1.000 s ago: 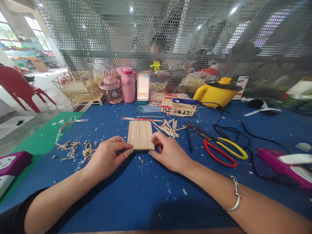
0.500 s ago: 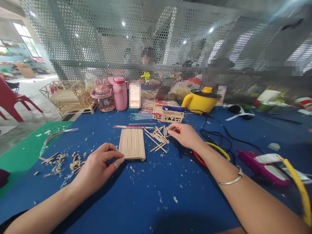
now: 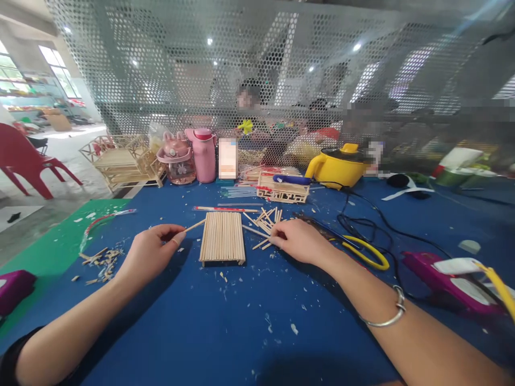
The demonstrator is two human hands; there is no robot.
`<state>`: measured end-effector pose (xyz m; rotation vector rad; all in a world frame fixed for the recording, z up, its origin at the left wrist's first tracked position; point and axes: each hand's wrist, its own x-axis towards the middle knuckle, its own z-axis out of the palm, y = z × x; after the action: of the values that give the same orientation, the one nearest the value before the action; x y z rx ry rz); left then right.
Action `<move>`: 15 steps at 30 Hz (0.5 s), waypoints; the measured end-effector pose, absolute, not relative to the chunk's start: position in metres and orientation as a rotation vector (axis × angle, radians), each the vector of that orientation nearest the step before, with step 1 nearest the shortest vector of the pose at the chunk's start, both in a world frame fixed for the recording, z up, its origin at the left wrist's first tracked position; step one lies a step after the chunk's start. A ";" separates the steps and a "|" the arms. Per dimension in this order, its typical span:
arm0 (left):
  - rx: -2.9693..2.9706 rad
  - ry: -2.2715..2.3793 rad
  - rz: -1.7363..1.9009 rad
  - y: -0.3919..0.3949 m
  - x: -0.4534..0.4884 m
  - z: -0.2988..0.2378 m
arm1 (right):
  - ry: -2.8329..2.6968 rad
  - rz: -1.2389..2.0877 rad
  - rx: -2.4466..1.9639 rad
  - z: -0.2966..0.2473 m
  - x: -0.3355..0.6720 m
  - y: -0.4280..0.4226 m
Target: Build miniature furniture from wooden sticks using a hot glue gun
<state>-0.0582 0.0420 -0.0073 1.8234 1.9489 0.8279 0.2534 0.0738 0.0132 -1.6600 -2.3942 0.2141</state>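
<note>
A small panel of wooden sticks (image 3: 222,237) laid side by side lies before me, with short stubs under its front edge. To its left, my left hand (image 3: 155,249) pinches a thin wooden stick (image 3: 195,225), whose far end reaches the panel's left edge. On the other side, my right hand (image 3: 298,240) is closed at the near edge of a loose pile of sticks (image 3: 269,217). From its fingertips another stick (image 3: 256,231) points toward the panel's right edge. My right fingers partly cover the pile.
Cut stick scraps (image 3: 102,262) lie left on the blue table (image 3: 225,332). A yellow-handled tool (image 3: 376,260), black cable (image 3: 362,228) and purple device (image 3: 446,281) are at right. Behind stand a yellow pot (image 3: 338,169), pink bottle (image 3: 204,158) and stick-built model (image 3: 124,163).
My left hand has left the panel's front corner and now holds a stick at its left. My right hand has come nearer, left and down, with a stick at its fingertips.
</note>
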 end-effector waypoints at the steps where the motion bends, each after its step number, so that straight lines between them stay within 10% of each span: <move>1: 1.862 1.951 0.771 0.045 -0.061 -0.010 | -2.388 0.207 -1.657 0.016 0.253 0.072; 15: 2.168 1.524 0.670 0.021 -0.040 -0.004 | -2.249 0.365 -1.534 0.047 0.266 0.051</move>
<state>-0.0404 0.0211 -0.0043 2.1684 1.5235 0.6697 0.2665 0.0510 0.0469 -1.5336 -2.2487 0.3647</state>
